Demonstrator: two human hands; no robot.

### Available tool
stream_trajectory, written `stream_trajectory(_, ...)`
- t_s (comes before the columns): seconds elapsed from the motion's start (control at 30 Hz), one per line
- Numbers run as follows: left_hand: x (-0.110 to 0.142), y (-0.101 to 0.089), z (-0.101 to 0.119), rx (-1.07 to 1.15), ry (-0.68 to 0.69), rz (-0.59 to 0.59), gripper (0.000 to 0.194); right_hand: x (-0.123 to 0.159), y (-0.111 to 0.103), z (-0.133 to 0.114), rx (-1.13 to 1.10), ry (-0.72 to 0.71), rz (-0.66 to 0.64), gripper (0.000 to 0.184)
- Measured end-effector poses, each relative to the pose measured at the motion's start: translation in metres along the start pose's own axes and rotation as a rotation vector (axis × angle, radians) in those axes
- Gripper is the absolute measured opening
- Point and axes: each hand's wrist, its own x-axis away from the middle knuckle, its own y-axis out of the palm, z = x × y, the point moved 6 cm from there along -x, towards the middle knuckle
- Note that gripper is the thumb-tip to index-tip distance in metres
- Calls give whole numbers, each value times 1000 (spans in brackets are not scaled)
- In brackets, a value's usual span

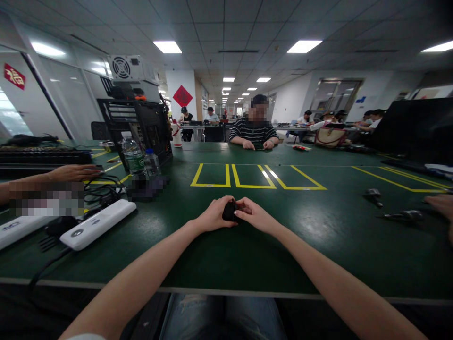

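Just above the green table (pixel 198 245), near its front, a small rounded black object (pixel 229 212) sits between my two hands; its exact kind is too dark to make out. My left hand (pixel 216 213) curves around its left side, thumb and fingers closed on it. From the right, my right hand (pixel 252 212) grips the same object with thumb and fingertips. Much of the object is hidden behind the fingers. Beyond my hands, yellow tape outlines (pixel 233 185) mark the tabletop.
On the left lie a white power strip (pixel 99 223), tangled black cables (pixel 102 189), water bottles (pixel 133 153) and an open computer case (pixel 152 127). Dark tools (pixel 403 216) lie at right, near another person's hand (pixel 440 208). Another person's hand (pixel 72 173) is at left. Someone in stripes (pixel 253 132) sits opposite.
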Motion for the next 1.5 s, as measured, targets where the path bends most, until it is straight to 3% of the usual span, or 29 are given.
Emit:
stream_trajectory(0.17, 0, 1, -2, -16, -10, 10, 66, 2, 0, -6, -7, -56, -15, 25)
stream_trajectory(0.27, 0, 1, -2, -12, -8, 6, 66, 0, -2, -4, -1, -48, 28, 18)
stream_trajectory(0.43, -1, 1, -2, -7, -19, 14, 66, -4, -4, 5, -19, 7, 81, 25)
stream_trajectory(0.7, 0, 0, 0, 6, -21, 14, 66, 1, 0, -3, -52, -34, -19, 29)
stream_trajectory(0.87, 0, -2, 1, 14, -25, 0, 65, 0, -1, -4, -56, -13, 14, 19)
stream_trajectory(1.07, -1, -2, 2, 10, -22, -4, 63, -2, -3, 5, -1, 60, 46, 24)
stream_trajectory(1.27, 0, -1, 2, -5, -31, -5, 65, 2, 0, -4, -52, -17, -29, 30)
stream_trajectory(1.4, -1, 0, 0, -12, -34, 14, 66, 1, -1, -6, -49, -38, 3, 19)
stream_trajectory(1.5, -1, 0, 1, -9, -28, 7, 66, -2, -2, -1, -46, -15, 41, 20)
